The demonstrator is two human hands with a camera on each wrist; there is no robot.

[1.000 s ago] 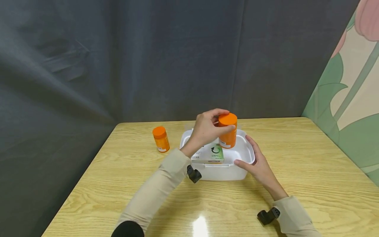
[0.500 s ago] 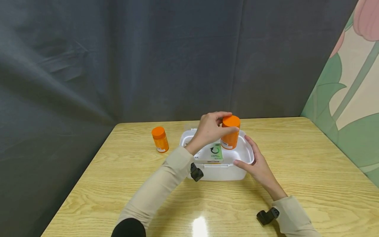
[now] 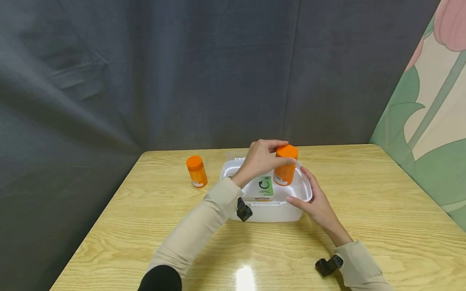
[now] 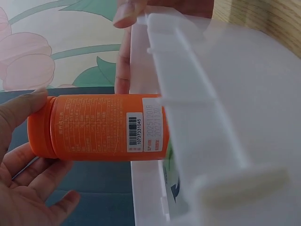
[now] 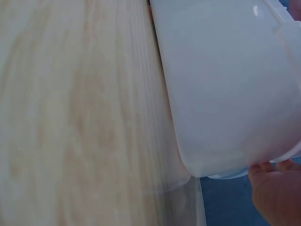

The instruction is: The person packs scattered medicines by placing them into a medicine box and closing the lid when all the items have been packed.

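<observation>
Holding the big orange bottle point(image 3: 285, 173) by its top, your left hand point(image 3: 260, 159) has its thumb on one side and fingers on the other. The bottle's bottom is down inside the white tub point(image 3: 267, 212), below the rim, but you have not let go. I cannot tell if it touches the floor of the tub. Your right hand point(image 3: 316, 205) has its fingers spread wide round the near right corner of the tub, with the thumb at the front and the other fingers along the side. The green and white carton point(image 3: 263, 188) is already in the tub, lying flat, though your left arm hides part of it. The small orange bottle point(image 3: 197, 171) is still out on the table point(image 3: 145, 226), standing to the left of the tub, with no hand on it. So one thing looks done, one looks nearly done, and one is not in the tub. The tub is open on top, so closing it is not done.
</observation>
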